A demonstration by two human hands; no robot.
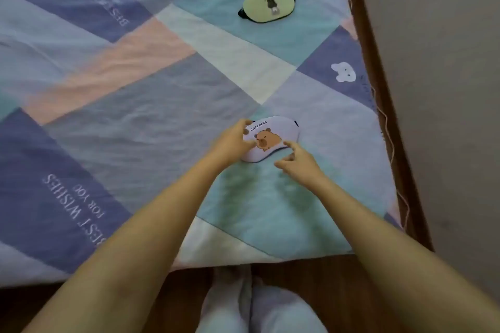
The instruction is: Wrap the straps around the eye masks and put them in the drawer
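Lavender eye mask (273, 138), printed with a brown capybara and the words "CAPY BARA", lying flat on the bed (135, 116) towards its right edge, nearer the near edge than the far. Left hand (232, 143) rests on the mask's left end, fingers curled over its edge. Right hand (297, 161) is at the mask's near edge, fingers loosely spread, index tip touching it. Green eye mask (266, 9), with dark strap ends showing at its sides, lies well apart, near the far right corner.

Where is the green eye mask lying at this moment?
In the head view the green eye mask lies on the bedspread at upper right, near the bed's right edge, well beyond the capybara eye mask and untouched by both hands.
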